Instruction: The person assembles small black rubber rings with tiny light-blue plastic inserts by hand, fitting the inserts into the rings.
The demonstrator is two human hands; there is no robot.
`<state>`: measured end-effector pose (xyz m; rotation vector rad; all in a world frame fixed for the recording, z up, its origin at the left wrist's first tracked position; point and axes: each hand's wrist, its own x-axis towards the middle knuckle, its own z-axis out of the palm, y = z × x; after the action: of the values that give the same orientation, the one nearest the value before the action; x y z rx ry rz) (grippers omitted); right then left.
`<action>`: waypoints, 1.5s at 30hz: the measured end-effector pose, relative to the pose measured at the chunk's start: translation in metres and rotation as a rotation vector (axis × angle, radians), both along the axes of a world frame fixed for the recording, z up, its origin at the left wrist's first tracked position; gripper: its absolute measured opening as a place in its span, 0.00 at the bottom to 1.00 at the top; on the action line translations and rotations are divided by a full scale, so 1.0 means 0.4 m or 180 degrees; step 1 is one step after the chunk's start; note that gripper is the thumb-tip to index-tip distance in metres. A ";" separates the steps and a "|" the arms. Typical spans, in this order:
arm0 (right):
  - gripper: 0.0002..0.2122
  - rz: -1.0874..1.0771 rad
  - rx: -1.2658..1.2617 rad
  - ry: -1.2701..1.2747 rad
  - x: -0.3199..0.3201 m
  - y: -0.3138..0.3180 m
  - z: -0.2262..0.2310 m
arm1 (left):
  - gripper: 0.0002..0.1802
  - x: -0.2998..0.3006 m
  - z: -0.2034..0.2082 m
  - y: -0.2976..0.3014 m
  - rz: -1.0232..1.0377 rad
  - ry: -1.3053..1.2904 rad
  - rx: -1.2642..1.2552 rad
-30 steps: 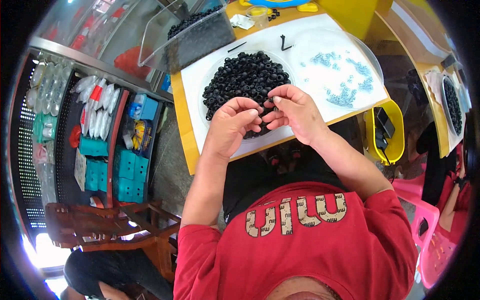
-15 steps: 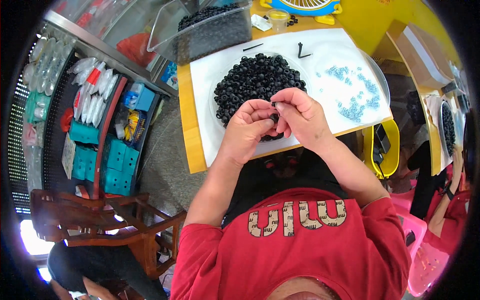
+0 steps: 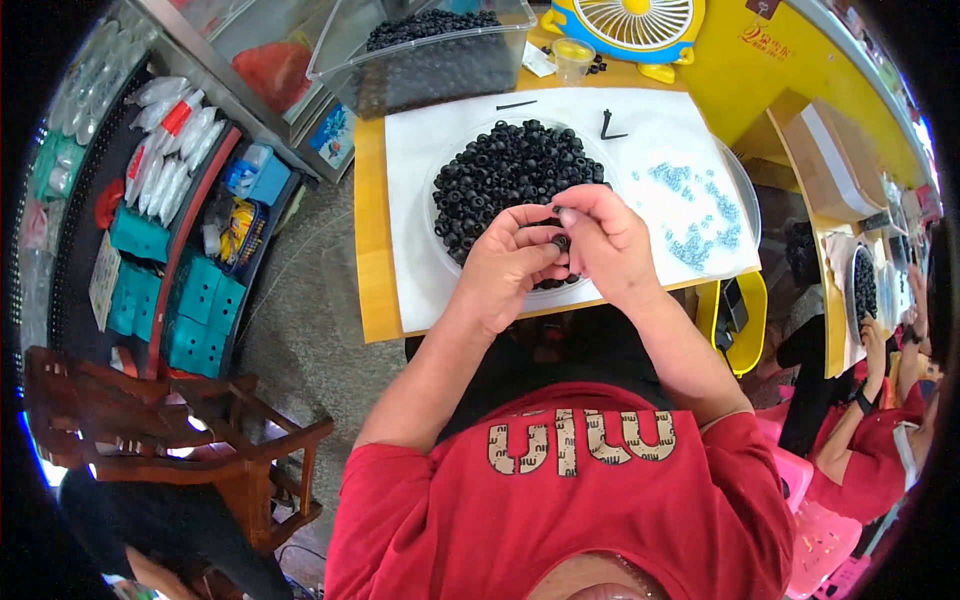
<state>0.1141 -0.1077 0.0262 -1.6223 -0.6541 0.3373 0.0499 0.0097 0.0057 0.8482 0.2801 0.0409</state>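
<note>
My left hand (image 3: pixel 512 262) is closed in a pinch on a small black ring-shaped part (image 3: pixel 560 243). Close against it, the fingers of my right hand (image 3: pixel 615 245) are also pinched together, with a tiny dark bit at their tips that is too small to name. Both hands are above the near edge of a round clear tray (image 3: pixel 428 215), which holds a heap of black ring-shaped parts (image 3: pixel 510 175). To the right, many tiny pale-blue clear pieces (image 3: pixel 700 240) lie scattered over a white sheet (image 3: pixel 400 150).
A clear bin (image 3: pixel 440 80) of black parts stands at the back left, near a blue-and-yellow fan (image 3: pixel 640 30) and a small cup (image 3: pixel 573 62). Thin black strips (image 3: pixel 610 128) lie behind the tray. A yellow bin (image 3: pixel 745 330) is below the table's right edge; another person's hand (image 3: pixel 875 345) works farther right.
The view has shifted slightly, so the table and shelves sit differently in it. My hands keep their pinch close together, with only small finger movement.
</note>
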 end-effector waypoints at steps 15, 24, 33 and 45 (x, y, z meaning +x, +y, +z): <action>0.05 -0.0007 -0.0922 -0.0963 0.079 -0.070 -0.016 | 0.05 -0.089 -0.010 0.103 0.0125 -0.0137 -0.0005; 0.05 0.0084 -0.1260 -0.1888 0.125 0.024 -0.015 | 0.05 -0.078 -0.015 0.129 0.0119 0.0075 -0.0045; 0.10 0.0847 -0.1970 -0.2496 0.169 0.089 -0.019 | 0.04 -0.067 -0.022 0.143 -0.0217 0.0226 -0.0083; 0.10 0.0959 -0.3104 -0.2432 0.169 0.140 -0.006 | 0.04 -0.065 -0.025 0.144 -0.0368 0.0286 0.0055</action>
<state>0.1818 -0.0518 0.0237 -2.6255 -1.4715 0.2547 0.0240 0.0674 -0.0044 0.8834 0.3148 -0.1030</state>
